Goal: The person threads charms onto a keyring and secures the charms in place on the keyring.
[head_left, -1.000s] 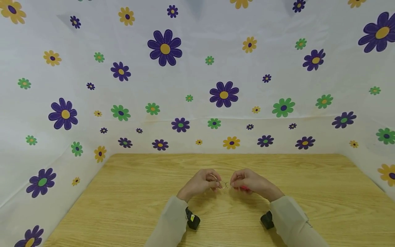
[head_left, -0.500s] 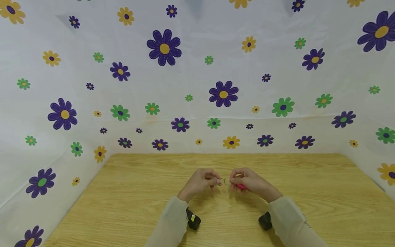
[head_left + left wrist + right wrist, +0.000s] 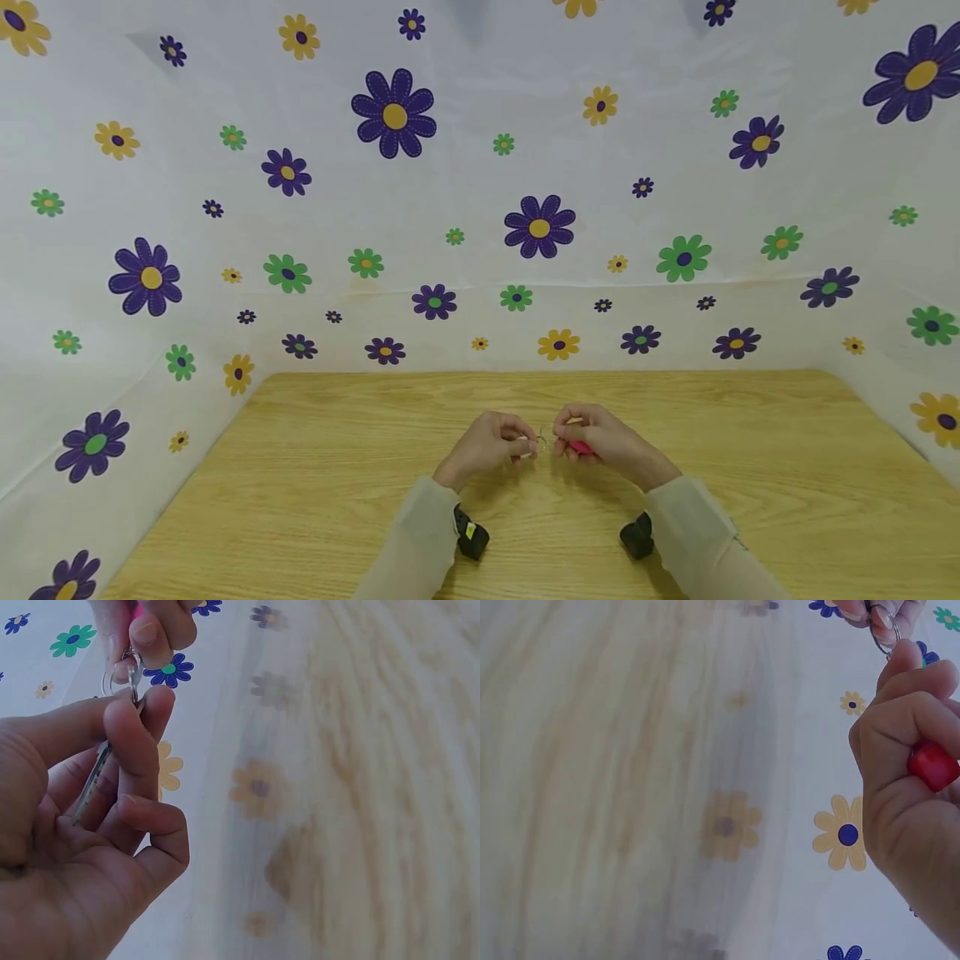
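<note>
My left hand (image 3: 491, 446) pinches a key between thumb and fingers. In the left wrist view the metal key (image 3: 91, 781) lies along the inside of the fingers, its blade toward the palm. At the fingertips is a thin metal key ring (image 3: 136, 676), between both hands. My right hand (image 3: 603, 437) pinches at the ring's far side with thumb and forefinger. Its other fingers curl round a pinkish-red keychain piece (image 3: 934, 766), mostly hidden by the hand. Whether the key is threaded on the ring cannot be made out.
Both hands are above a wood-grain table (image 3: 337, 483). A white sheet printed with flowers (image 3: 450, 192) stands round its back and sides. Black wrist cameras are strapped under both sleeves, left camera (image 3: 472, 537) and right camera (image 3: 637, 536).
My right hand has shifted slightly left and up, and more of the pinkish-red piece shows under it. The ring between the hands has turned a little. My left hand stays nearly in place.
</note>
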Motion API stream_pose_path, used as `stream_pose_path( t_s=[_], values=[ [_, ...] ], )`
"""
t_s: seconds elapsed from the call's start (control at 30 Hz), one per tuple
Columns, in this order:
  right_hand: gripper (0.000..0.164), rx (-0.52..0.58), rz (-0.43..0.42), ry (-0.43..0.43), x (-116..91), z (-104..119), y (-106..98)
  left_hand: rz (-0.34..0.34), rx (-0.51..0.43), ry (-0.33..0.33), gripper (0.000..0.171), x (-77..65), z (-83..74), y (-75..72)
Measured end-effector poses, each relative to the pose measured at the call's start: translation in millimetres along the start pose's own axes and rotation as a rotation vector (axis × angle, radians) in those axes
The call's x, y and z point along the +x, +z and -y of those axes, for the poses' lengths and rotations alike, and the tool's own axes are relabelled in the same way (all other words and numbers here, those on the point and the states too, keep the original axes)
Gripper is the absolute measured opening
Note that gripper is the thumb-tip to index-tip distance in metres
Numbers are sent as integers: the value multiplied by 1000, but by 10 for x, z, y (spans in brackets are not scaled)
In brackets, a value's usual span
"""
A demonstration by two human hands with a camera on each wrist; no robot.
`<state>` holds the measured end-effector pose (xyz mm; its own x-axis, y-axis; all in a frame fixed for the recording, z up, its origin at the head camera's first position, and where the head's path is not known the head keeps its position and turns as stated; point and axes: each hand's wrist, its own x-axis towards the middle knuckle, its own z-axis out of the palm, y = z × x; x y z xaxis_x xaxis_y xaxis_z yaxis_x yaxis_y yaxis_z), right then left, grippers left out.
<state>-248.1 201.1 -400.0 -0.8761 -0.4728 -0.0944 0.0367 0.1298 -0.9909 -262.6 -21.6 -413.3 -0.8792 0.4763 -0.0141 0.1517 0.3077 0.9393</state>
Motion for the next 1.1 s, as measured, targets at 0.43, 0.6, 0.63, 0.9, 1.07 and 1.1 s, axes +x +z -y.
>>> stream_pose_path(
  t_s=[0.43, 0.6, 0.63, 0.9, 1.07, 1.1],
  values=[
    [27, -87, 71, 3, -4, -14, -26, 6, -27, 16, 9, -1, -24, -48],
    [24, -171, 24, -18, -5, 8, -6, 10, -14, 15, 9, 12, -21, -46],
    [24, -184, 18, -17, -3, 14, -1, 10, -12, 15, 9, 12, -23, -46],
    [20, -234, -26, -33, 38, 9, 27, 4, 0, 4, 10, 12, -21, -44],
    [19, -204, -85, -36, 39, 14, 65, 7, 0, 8, 8, 6, -19, -32],
    [19, -195, -101, -34, 37, 19, 75, 13, 0, 14, 8, 9, -21, -28]
  ],
)
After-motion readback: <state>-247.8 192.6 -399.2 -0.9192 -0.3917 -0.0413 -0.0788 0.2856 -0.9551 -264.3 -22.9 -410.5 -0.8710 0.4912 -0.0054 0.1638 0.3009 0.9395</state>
